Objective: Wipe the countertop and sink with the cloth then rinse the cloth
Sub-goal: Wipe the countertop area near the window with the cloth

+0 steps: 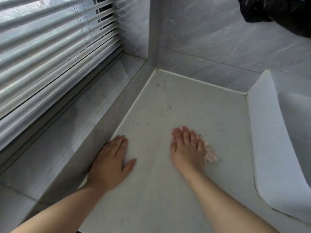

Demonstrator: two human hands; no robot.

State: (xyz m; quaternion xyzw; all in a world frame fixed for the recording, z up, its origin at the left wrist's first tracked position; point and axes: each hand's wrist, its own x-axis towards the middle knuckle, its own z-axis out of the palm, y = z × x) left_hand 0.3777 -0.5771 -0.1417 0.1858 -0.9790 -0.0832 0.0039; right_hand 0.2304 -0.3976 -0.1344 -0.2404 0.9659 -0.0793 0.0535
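Note:
My right hand [186, 148] lies flat on the pale marbled countertop [193, 106], fingers straight, pressing a small pinkish cloth [209, 155] that shows only at its right edge; the hand is motion-blurred. My left hand [112, 158] rests flat on the countertop near its left edge, fingers straight, holding nothing. The white sink [277, 132] stands to the right, its basin partly cut off by the frame.
A lower grey stone window sill [58, 140] runs along the left beneath slatted blinds [50, 56]. Grey tiled walls [210, 39] close the back corner. A black plastic bag [277, 12] hangs at the top right.

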